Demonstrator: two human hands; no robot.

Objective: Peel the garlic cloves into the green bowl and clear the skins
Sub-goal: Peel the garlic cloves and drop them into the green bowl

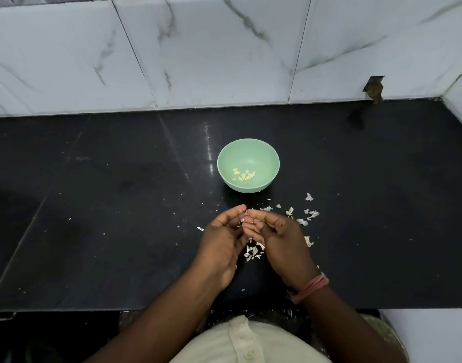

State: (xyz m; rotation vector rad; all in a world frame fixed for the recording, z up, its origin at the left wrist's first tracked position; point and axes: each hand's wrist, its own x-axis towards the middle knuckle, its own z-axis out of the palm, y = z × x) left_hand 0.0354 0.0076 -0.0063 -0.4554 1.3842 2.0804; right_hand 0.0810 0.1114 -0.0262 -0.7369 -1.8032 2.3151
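Note:
A green bowl stands on the black counter with several peeled garlic cloves inside. Just in front of it, my left hand and my right hand meet fingertip to fingertip, pinching a small garlic clove with bits of skin hanging from it. The clove is mostly hidden by my fingers. Loose garlic skins lie on the counter under and between my hands, and more skins are scattered to the right.
The black counter runs back to a white marble-tile wall. A small hole with debris sits in the wall at the back right. A white wall edge closes the right corner.

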